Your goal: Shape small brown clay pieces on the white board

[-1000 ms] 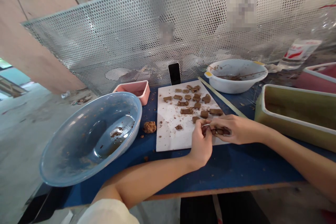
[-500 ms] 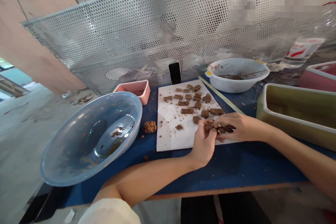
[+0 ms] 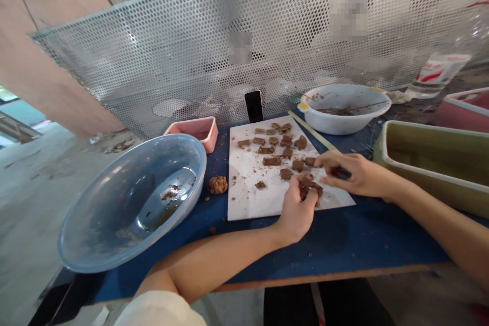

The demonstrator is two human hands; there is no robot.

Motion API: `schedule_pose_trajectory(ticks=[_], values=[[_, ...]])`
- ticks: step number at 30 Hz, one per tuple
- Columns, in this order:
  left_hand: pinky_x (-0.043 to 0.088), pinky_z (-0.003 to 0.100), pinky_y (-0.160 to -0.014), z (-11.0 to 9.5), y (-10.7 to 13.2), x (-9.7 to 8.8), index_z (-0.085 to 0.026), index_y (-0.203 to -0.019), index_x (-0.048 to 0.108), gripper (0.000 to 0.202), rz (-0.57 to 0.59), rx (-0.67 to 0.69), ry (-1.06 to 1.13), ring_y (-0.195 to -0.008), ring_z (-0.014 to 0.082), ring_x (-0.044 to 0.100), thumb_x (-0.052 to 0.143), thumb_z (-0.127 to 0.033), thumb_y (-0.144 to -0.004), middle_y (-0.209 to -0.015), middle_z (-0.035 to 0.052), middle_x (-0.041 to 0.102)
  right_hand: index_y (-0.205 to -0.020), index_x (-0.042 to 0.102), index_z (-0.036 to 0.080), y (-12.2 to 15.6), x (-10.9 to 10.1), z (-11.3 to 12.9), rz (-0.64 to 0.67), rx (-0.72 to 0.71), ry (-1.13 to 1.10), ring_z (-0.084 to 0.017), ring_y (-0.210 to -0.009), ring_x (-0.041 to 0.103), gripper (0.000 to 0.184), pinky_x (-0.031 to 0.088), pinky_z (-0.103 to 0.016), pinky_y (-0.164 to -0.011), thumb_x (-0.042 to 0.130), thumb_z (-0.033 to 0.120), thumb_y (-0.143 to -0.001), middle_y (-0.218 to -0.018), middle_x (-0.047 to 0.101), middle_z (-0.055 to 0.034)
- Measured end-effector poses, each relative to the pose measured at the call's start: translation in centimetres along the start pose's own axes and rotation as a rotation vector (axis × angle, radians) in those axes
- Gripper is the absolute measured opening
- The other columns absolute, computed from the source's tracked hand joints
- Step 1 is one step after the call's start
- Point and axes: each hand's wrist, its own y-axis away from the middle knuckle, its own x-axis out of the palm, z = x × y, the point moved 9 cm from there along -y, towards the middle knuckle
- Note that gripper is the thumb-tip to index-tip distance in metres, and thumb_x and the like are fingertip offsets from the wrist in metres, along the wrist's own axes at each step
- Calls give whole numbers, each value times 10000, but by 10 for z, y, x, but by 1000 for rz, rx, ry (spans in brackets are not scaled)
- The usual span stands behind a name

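My left hand is closed on a brown clay piece, gripped between thumb and fingers above the lower right of a white board. Just to its right, my right hand is lifted off the piece, thumb and forefinger apart. Its other fingers curl under and look dark with clay; nothing plainly held shows there. Several small shaped clay pieces lie in loose rows on the board, with crumbs around them. One small crumbly bit sits left of my left hand. Beside the board's left edge rests a rough clay lump.
A large blue basin tilts at left, a pink tray behind it. A phone leans against the perforated metal screen. At right stand a white basin, a flat strip, an olive planter and a bottle.
My right hand has moved up and right, away from the clay piece, and its thumb and forefinger have parted. My left hand stays in place, still holding the piece.
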Motion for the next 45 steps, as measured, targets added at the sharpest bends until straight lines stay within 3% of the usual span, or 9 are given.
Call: schedule_pose_trajectory(ticks=[4, 10, 13, 18, 27, 30, 33, 38, 45], values=[[476, 272, -708, 2, 1, -1, -241, -1132, 531, 219, -10, -47, -42, -735, 127, 578, 712, -252, -1011, -923, -9, 639, -1251, 700, 281, -2, -21, -16, -165, 16, 305, -216, -700, 687, 267, 532, -360, -725, 623, 492, -1106, -816, 712, -14], [469, 269, -695, 0, 2, -1, -246, -1135, 533, 207, -14, -43, -65, -723, 133, 562, 699, -231, -1012, -887, -20, 609, -1256, 718, 255, -4, -1, -26, -112, -26, 523, -293, -986, 787, 268, 525, -449, -932, 597, 440, -1104, -1123, 813, -90], [468, 274, -693, 2, 2, -1, -246, -1155, 534, 211, -15, -48, -80, -731, 140, 563, 690, -238, -1014, -894, -18, 601, -1176, 721, 252, -4, 6, -26, -132, -37, 599, -312, -1048, 793, 213, 466, -480, -996, 616, 418, -1093, -1126, 818, -90], [490, 272, -702, 3, 2, -2, -244, -1177, 539, 220, -21, -65, -86, -736, 141, 575, 685, -238, -1013, -904, -17, 604, -1086, 708, 231, -5, 15, -26, -160, -52, 709, -290, -968, 761, 183, 406, -464, -942, 607, 384, -1086, -1012, 783, -78], [448, 272, -674, 2, 1, -1, -246, -1140, 543, 177, -16, -63, -74, -695, 137, 547, 667, -284, -1020, -864, -24, 593, -1079, 706, 239, -7, 10, -21, -211, -27, 623, -261, -929, 734, 201, 396, -440, -929, 619, 418, -1107, -1035, 807, -74], [416, 274, -657, -4, 3, 4, -233, -1088, 586, 164, 36, -59, -116, -670, 142, 502, 695, -335, -1018, -753, -43, 542, -1123, 706, 241, -7, 4, -15, -245, -39, 593, -252, -917, 734, 223, 401, -457, -964, 586, 429, -1134, -1051, 818, -66], [416, 290, -683, -13, 7, 13, -218, -1024, 627, 200, 119, -38, -174, -718, 149, 500, 787, -317, -955, -777, -32, 538, -1121, 716, 235, -7, 3, -12, -254, -57, 565, -245, -899, 731, 222, 407, -463, -970, 584, 413, -1141, -1021, 800, -57], [467, 333, -768, -19, 10, 16, -224, -1017, 629, 184, 142, -18, -219, -780, 175, 542, 784, -282, -936, -853, -6, 574, -1120, 759, 244, -8, 8, -8, -241, -65, 503, -275, -1018, 726, 193, 428, -468, -951, 627, 385, -1111, -1081, 757, -83], [414, 317, -727, -16, 8, 13, -219, -1052, 618, 129, 127, 16, -248, -741, 156, 490, 709, -223, -961, -818, -27, 528, -1188, 806, 270, -8, 18, -6, -220, -104, 398, -311, -1097, 706, 200, 474, -494, -955, 660, 378, -1106, -1150, 738, -110]])
